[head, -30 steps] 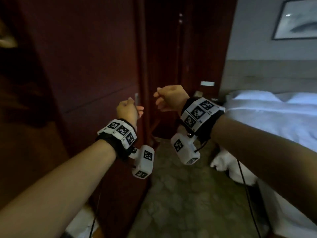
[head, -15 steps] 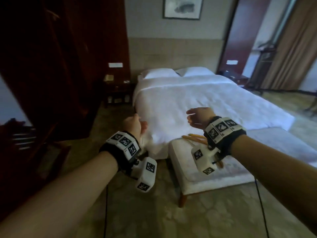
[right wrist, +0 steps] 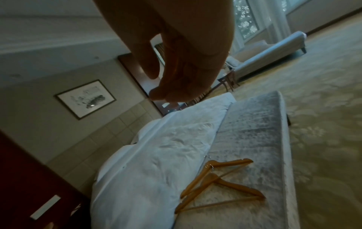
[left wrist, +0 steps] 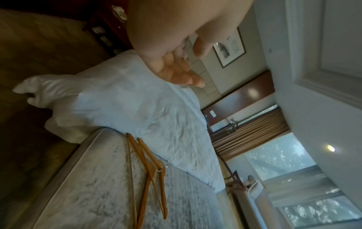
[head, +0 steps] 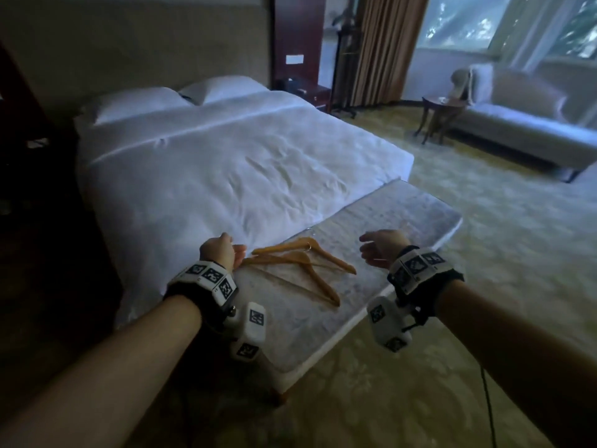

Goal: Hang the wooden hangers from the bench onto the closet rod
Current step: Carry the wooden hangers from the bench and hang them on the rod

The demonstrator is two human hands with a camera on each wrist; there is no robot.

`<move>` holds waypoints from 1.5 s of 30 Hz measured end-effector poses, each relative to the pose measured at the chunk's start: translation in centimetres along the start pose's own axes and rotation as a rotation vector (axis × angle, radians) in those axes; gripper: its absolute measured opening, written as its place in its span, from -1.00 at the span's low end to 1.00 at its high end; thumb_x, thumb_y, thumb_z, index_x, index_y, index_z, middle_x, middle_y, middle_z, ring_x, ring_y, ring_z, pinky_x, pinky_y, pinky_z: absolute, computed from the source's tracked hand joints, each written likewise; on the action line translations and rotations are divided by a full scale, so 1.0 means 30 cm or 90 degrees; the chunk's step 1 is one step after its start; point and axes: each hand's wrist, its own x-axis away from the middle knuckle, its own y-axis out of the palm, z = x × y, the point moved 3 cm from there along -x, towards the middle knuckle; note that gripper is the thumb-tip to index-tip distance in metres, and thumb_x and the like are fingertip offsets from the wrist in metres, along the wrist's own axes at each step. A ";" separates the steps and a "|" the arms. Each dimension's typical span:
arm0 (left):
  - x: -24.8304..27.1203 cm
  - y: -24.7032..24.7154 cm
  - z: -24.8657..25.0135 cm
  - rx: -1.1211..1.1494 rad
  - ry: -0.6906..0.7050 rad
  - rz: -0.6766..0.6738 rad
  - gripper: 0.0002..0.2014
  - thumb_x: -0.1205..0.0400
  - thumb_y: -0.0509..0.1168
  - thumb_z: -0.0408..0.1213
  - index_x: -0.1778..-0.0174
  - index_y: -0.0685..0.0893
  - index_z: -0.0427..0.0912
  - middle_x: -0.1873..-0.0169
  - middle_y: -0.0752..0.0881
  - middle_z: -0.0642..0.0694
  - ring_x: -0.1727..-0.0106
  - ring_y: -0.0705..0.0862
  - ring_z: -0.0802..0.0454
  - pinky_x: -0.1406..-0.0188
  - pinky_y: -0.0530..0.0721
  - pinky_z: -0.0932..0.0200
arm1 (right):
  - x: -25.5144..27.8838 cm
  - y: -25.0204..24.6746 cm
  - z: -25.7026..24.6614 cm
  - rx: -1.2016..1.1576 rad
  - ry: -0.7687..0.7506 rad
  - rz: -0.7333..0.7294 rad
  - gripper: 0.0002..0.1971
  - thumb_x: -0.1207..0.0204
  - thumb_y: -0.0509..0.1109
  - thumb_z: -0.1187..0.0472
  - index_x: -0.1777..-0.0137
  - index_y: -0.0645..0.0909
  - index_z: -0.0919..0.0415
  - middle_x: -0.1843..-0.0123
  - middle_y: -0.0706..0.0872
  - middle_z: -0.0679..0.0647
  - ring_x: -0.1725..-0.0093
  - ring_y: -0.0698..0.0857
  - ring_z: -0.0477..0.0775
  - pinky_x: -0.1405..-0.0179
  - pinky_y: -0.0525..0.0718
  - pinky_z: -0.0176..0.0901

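hangers (head: pixel 300 263): two wooden ones lie flat on the near end of the upholstered desk (head: pixel 403 215), overlapping, their metal hooks turned toward the bed (head: pixel 226 163). the nearer hanger (head: pixel 318 279) crosses over the farther hanger (head: pixel 326 253); both rest on the pale, mottled cushion top and touch neither hand. left hand (head: pixel 221 250) hovers above the desk's left end, at the edge where the desk meets the bed cover, fingers loosely extended, holding nothing; the left wrist view shows its fingers (left wrist: pixel 182 75) slack over the white cover, with the hangers (left wrist: pixel 149 178) below and apart from them. right hand (head: pixel 379 247) hangs over the middle of the desk, to the right of the hangers, fingers loosely curled, holding nothing; the right wrist view shows its fingers (right wrist: pixel 176 93) drooping in the air, the hangers (right wrist: pixel 213 184) well below. both wrists carry black bands with white marker blocks. bed stands behind the desk with white cover and two pillows (head: pixel 171 98). patterned carpet (head: pixel 500 253) surrounds the desk; a pale sofa (head: pixel 517 121) and a small round side table (head: pixel 436 105) stand by the window at far right. closet rod not in view.
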 end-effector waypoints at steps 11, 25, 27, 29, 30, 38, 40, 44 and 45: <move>-0.486 0.430 -0.198 -0.086 -0.064 0.098 -0.66 -0.70 0.06 -0.33 0.41 0.45 -0.27 0.86 0.53 0.00 0.87 0.44 0.18 0.85 0.37 0.47 | -0.832 0.019 0.121 0.063 0.152 -0.037 -0.89 -0.66 0.24 0.34 0.07 0.54 0.37 0.38 0.57 0.23 0.47 0.53 0.14 0.72 0.56 -0.34; -0.776 0.708 -0.619 -0.114 -0.264 0.151 -0.68 -0.76 0.02 -0.24 0.31 0.48 -0.16 0.81 0.58 0.04 0.83 0.48 0.24 0.83 0.38 0.49 | -1.461 0.096 0.421 0.433 0.159 -0.163 -0.60 -0.66 0.21 0.08 -0.22 0.64 0.43 -0.13 0.72 0.40 0.15 0.64 0.25 0.13 0.60 0.00; -0.812 0.713 -0.682 -0.135 -0.288 0.141 -0.68 -0.75 0.02 -0.25 0.31 0.49 -0.15 0.81 0.58 0.05 0.82 0.48 0.24 0.82 0.38 0.49 | -1.500 0.114 0.493 0.454 0.178 -0.165 -0.60 -0.66 0.21 0.07 -0.23 0.64 0.40 -0.03 0.73 0.36 0.22 0.58 0.18 0.24 0.49 -0.12; -0.846 0.716 -0.742 -0.144 -0.302 0.139 -0.69 -0.75 0.03 -0.25 0.31 0.49 -0.14 0.81 0.58 0.05 0.82 0.49 0.24 0.82 0.37 0.49 | -1.544 0.138 0.555 0.453 0.197 -0.153 -0.61 -0.65 0.22 0.06 -0.26 0.60 0.37 0.00 0.70 0.28 0.27 0.56 0.12 0.35 0.48 -0.17; -0.860 0.717 -0.769 -0.146 -0.307 0.139 -0.69 -0.74 0.04 -0.25 0.32 0.49 -0.14 0.81 0.58 0.05 0.82 0.49 0.24 0.82 0.37 0.50 | -1.563 0.153 0.583 0.444 0.211 -0.147 -0.61 -0.65 0.22 0.05 -0.29 0.55 0.35 0.00 0.67 0.25 0.27 0.56 0.11 0.40 0.47 -0.17; -0.967 0.712 -0.950 -0.164 -0.306 0.143 -0.73 -0.72 0.09 -0.32 0.31 0.52 -0.18 0.80 0.59 0.04 0.80 0.49 0.26 0.76 0.41 0.45 | -1.746 0.262 0.758 0.336 0.291 -0.097 -0.39 -0.59 0.28 -0.04 -0.55 0.28 0.24 -0.41 0.49 0.25 -0.25 0.61 0.26 -0.03 0.58 0.00; -0.998 0.710 -0.981 -0.175 -0.312 0.142 -0.73 -0.71 0.10 -0.31 0.31 0.53 -0.17 0.79 0.59 0.05 0.78 0.51 0.26 0.67 0.47 0.36 | -1.785 0.286 0.792 0.336 0.308 -0.124 -0.42 -0.59 0.28 -0.07 -0.48 0.41 0.30 -0.25 0.61 0.23 -0.13 0.64 0.24 -0.12 0.65 0.03; -1.027 0.711 -0.995 -0.189 -0.313 0.126 -0.74 -0.72 0.11 -0.30 0.31 0.53 -0.16 0.78 0.60 0.06 0.77 0.52 0.27 0.65 0.46 0.35 | -1.814 0.293 0.820 0.310 0.338 -0.172 -0.45 -0.48 0.41 -0.12 -0.27 0.60 0.34 -0.15 0.66 0.21 -0.09 0.63 0.22 -0.27 0.63 0.18; -1.027 0.713 -0.984 -0.192 -0.311 0.124 -0.74 -0.71 0.11 -0.31 0.30 0.53 -0.17 0.78 0.60 0.06 0.77 0.51 0.27 0.68 0.46 0.36 | -1.810 0.294 0.811 0.288 0.343 -0.179 -0.42 -0.47 0.43 -0.11 -0.34 0.56 0.30 -0.23 0.63 0.20 -0.19 0.61 0.24 -0.30 0.61 0.16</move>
